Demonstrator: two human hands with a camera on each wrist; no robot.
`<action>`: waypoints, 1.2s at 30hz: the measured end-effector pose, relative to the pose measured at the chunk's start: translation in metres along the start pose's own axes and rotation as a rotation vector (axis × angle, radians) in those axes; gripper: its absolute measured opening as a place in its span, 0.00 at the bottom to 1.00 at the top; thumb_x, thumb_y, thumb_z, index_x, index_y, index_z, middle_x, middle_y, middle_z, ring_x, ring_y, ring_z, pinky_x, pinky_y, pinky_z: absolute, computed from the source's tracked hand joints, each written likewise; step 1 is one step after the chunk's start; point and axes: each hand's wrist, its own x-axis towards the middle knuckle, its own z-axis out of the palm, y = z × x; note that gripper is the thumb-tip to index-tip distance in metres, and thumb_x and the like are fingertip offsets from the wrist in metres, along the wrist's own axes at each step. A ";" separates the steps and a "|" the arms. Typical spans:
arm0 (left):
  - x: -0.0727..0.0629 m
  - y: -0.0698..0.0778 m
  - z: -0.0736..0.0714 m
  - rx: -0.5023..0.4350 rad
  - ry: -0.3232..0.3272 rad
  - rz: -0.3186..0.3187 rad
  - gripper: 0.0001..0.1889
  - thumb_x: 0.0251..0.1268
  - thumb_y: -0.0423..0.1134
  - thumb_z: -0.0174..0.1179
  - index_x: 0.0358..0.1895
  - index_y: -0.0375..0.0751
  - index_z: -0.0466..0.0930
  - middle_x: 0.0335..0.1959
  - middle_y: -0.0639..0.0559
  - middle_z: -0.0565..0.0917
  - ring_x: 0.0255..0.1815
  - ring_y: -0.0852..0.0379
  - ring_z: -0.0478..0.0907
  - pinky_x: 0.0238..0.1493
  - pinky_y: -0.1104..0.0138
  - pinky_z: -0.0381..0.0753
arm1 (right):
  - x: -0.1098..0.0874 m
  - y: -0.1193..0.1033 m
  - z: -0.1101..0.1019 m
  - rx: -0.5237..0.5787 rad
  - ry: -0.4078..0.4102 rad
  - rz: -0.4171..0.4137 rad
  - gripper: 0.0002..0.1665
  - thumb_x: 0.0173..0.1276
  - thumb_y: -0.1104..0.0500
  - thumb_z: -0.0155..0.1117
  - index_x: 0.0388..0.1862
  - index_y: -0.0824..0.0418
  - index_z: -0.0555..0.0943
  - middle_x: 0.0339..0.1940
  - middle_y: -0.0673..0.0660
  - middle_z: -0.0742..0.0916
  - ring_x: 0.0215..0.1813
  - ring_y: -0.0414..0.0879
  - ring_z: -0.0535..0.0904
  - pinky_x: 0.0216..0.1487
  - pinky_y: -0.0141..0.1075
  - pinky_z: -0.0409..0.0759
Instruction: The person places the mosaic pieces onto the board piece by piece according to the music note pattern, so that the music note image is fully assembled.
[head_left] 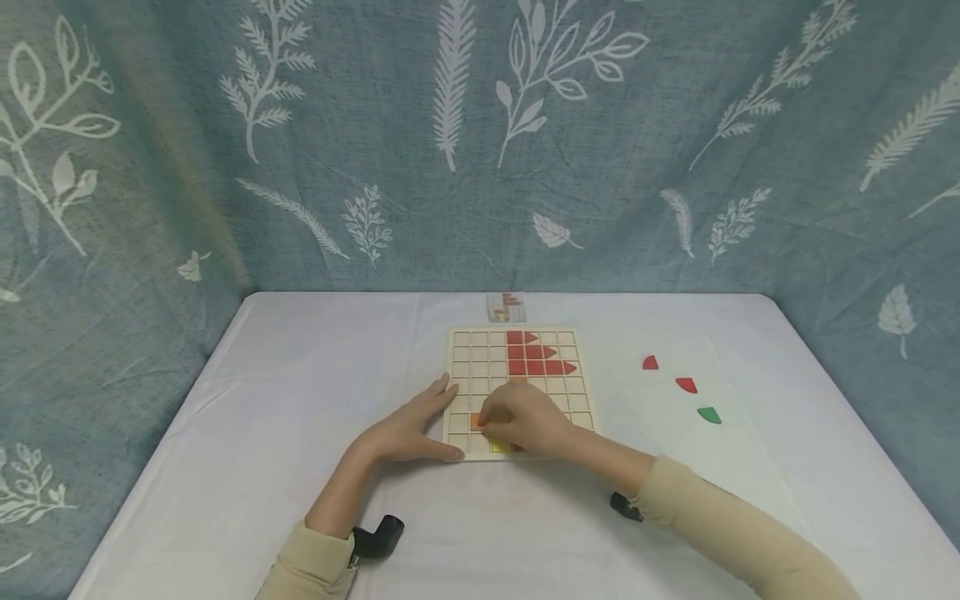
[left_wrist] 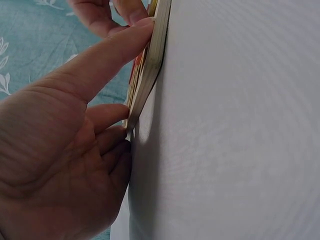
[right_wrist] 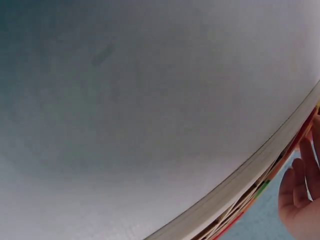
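Two hands on wooden grid board [head_left: 517,392] at table [head_left: 300,400] centre. Right hand [head_left: 525,423] curled over orange tile [head_left: 476,421] in lower rows; grip hidden, cannot tell. Left hand [head_left: 411,429] flat, fingers straight, pressing board's left edge. Red tiles [head_left: 534,353] fill upper cells. Three loose pieces [head_left: 686,385] lie to right, well apart.

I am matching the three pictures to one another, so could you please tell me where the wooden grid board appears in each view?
Head: the wooden grid board lies flat at table centre, under both hands.
Left wrist: only its pale edge shows, running from the top down the middle, against the left hand.
Right wrist: its edge crosses the lower right corner, beside the right hand.
Shared landmark: the white table.
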 end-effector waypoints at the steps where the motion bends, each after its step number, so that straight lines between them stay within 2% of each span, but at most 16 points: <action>1: 0.000 0.000 0.000 0.002 0.000 0.000 0.53 0.52 0.52 0.73 0.77 0.36 0.52 0.79 0.41 0.44 0.79 0.41 0.39 0.73 0.44 0.48 | 0.000 0.000 0.000 -0.009 -0.003 -0.003 0.03 0.64 0.57 0.69 0.35 0.53 0.88 0.34 0.40 0.86 0.43 0.38 0.75 0.52 0.37 0.73; 6: 0.002 0.002 0.001 0.012 0.002 -0.014 0.53 0.52 0.52 0.73 0.77 0.36 0.52 0.79 0.41 0.44 0.79 0.41 0.40 0.74 0.44 0.48 | -0.005 0.004 -0.003 -0.043 0.000 -0.015 0.04 0.65 0.57 0.68 0.35 0.51 0.89 0.33 0.39 0.86 0.41 0.36 0.75 0.53 0.36 0.72; 9: 0.003 0.003 0.002 0.012 0.003 -0.022 0.54 0.51 0.52 0.74 0.77 0.36 0.52 0.79 0.41 0.44 0.79 0.41 0.40 0.74 0.44 0.48 | -0.011 0.007 -0.005 -0.014 0.018 0.008 0.04 0.64 0.57 0.68 0.35 0.50 0.88 0.32 0.36 0.85 0.39 0.37 0.74 0.49 0.36 0.72; 13: 0.003 0.003 0.003 0.013 0.004 -0.034 0.54 0.50 0.52 0.74 0.77 0.37 0.52 0.79 0.42 0.44 0.79 0.42 0.40 0.74 0.45 0.47 | -0.023 0.010 -0.011 0.071 0.044 0.098 0.03 0.64 0.55 0.69 0.35 0.47 0.88 0.28 0.34 0.85 0.38 0.37 0.74 0.44 0.36 0.74; 15: 0.003 0.003 0.003 0.014 0.006 -0.040 0.54 0.49 0.52 0.74 0.77 0.37 0.52 0.79 0.42 0.44 0.79 0.42 0.40 0.74 0.45 0.47 | -0.030 0.013 -0.016 0.122 0.060 0.148 0.03 0.64 0.56 0.70 0.35 0.48 0.89 0.29 0.35 0.85 0.39 0.37 0.76 0.45 0.36 0.76; 20: 0.003 0.003 0.003 0.015 0.013 -0.043 0.54 0.49 0.51 0.75 0.77 0.37 0.52 0.79 0.42 0.44 0.79 0.42 0.40 0.74 0.45 0.47 | -0.052 0.026 -0.029 0.191 0.122 0.270 0.05 0.63 0.57 0.71 0.38 0.50 0.89 0.37 0.40 0.87 0.45 0.40 0.79 0.47 0.39 0.79; 24: 0.002 0.003 0.003 0.019 0.017 -0.046 0.55 0.49 0.52 0.75 0.77 0.37 0.52 0.79 0.42 0.44 0.79 0.42 0.40 0.74 0.45 0.48 | -0.073 0.039 -0.042 0.171 0.158 0.356 0.06 0.63 0.55 0.71 0.39 0.50 0.88 0.40 0.44 0.86 0.45 0.44 0.78 0.46 0.40 0.78; 28: 0.002 0.004 0.003 0.016 0.023 -0.043 0.55 0.48 0.52 0.75 0.77 0.37 0.52 0.79 0.42 0.45 0.78 0.41 0.41 0.74 0.45 0.48 | -0.097 0.055 -0.058 0.097 0.192 0.423 0.08 0.63 0.57 0.70 0.41 0.52 0.88 0.43 0.48 0.87 0.46 0.47 0.78 0.46 0.42 0.78; 33: 0.003 0.003 0.003 0.002 0.020 -0.033 0.55 0.49 0.51 0.75 0.77 0.37 0.52 0.79 0.41 0.44 0.78 0.41 0.41 0.74 0.44 0.48 | -0.136 0.082 -0.080 0.010 0.242 0.480 0.11 0.62 0.61 0.69 0.44 0.58 0.86 0.45 0.54 0.87 0.48 0.52 0.78 0.45 0.44 0.79; 36: 0.003 0.003 0.004 0.001 0.017 -0.036 0.55 0.49 0.52 0.75 0.77 0.37 0.51 0.79 0.41 0.44 0.78 0.41 0.40 0.74 0.44 0.48 | -0.159 0.096 -0.096 -0.028 0.248 0.511 0.13 0.63 0.62 0.67 0.48 0.62 0.84 0.49 0.61 0.85 0.50 0.58 0.78 0.48 0.50 0.80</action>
